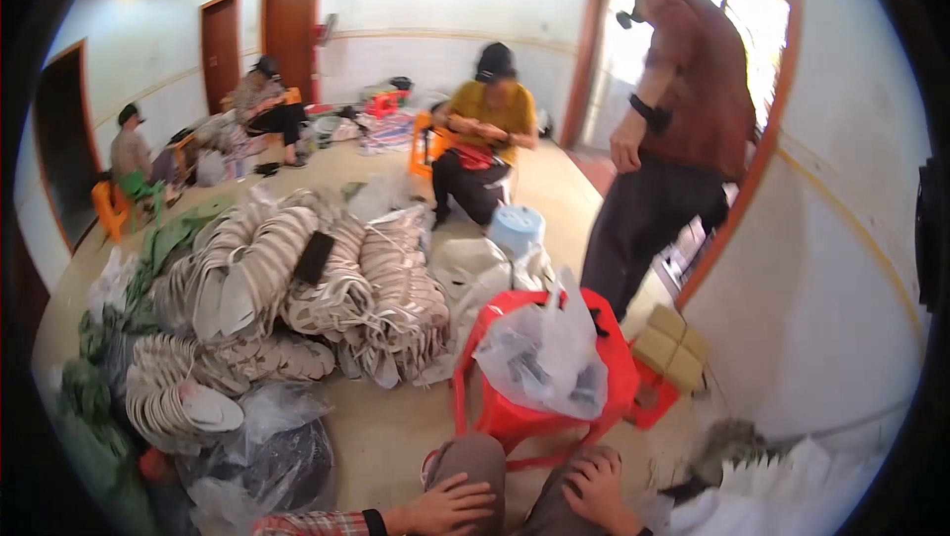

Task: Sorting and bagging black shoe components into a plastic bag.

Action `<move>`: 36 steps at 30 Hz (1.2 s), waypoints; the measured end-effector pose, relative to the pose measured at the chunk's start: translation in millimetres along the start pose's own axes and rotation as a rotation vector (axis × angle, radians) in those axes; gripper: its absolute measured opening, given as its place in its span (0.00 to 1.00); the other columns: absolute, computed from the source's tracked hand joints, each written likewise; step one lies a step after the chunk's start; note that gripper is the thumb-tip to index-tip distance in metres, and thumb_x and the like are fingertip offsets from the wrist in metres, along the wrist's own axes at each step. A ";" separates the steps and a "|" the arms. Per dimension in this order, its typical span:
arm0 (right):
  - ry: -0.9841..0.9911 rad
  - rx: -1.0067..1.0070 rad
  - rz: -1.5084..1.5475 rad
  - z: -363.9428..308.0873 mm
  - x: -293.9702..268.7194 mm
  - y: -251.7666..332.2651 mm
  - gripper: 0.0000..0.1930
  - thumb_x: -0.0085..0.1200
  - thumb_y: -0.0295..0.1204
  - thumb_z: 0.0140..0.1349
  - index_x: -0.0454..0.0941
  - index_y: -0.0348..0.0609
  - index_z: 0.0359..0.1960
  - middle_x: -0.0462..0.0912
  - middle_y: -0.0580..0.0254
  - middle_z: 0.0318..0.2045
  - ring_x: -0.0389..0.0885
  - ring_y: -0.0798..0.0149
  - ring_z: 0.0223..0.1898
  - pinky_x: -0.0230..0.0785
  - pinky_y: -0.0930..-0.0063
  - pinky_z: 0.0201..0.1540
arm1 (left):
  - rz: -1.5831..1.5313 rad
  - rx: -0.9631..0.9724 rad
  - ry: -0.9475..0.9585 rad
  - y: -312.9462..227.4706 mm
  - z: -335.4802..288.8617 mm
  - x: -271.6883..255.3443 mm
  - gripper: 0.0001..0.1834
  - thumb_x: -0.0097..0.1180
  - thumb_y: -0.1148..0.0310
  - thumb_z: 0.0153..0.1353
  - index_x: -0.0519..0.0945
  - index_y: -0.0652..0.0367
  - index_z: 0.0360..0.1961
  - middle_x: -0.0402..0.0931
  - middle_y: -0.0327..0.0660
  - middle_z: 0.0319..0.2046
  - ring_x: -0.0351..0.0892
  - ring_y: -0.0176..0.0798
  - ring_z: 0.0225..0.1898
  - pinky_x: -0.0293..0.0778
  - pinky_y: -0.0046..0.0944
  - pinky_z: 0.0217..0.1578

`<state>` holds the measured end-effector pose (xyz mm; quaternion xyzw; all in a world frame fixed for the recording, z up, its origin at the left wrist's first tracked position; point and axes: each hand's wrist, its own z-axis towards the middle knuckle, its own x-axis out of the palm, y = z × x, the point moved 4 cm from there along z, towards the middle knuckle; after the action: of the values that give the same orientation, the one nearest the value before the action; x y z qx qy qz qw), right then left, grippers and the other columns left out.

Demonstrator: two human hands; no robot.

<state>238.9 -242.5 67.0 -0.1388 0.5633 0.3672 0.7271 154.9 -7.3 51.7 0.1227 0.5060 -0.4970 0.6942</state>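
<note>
Both hands are released, lying flat with loosely spread fingers: the left hand (450, 504) rests on the left knee (467, 465), the right hand (596, 489) on the right knee, and neither grasps anything. Just beyond them, apart from both, stands a red plastic stool (620, 378), its near edge facing the knees. On its seat lies a translucent plastic bag (539, 363), slumped toward the near edge, with its handles standing up near the far edge; what it contains cannot be made out. To the right of the stool, a tan package (671, 348) bound with cord sits on a lower red support (648, 399). Past the stool's far left corner a white sack (473, 274) slouches on the floor beside a light blue tub (517, 229). Left of the knees, a clear plastic bag (282, 427) covers something dark, near heaped bundles of pale sole-shaped pieces (257, 284).
</note>
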 end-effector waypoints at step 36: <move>-0.232 1.093 1.315 -39.7 43.1 -237.9 0.19 0.47 0.28 0.58 0.65 0.37 0.52 0.78 0.55 0.30 0.77 0.67 0.25 0.72 0.74 0.28 | 0.049 -0.211 -0.004 11.0 5.3 25.6 0.13 0.50 0.69 0.53 0.77 0.53 0.40 0.72 0.42 0.47 0.64 0.48 0.55 0.48 0.53 0.58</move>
<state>378.8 -415.3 -36.1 0.6233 0.5492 0.4028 0.3844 166.8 -20.2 29.4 0.0602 0.5511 -0.4239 0.7162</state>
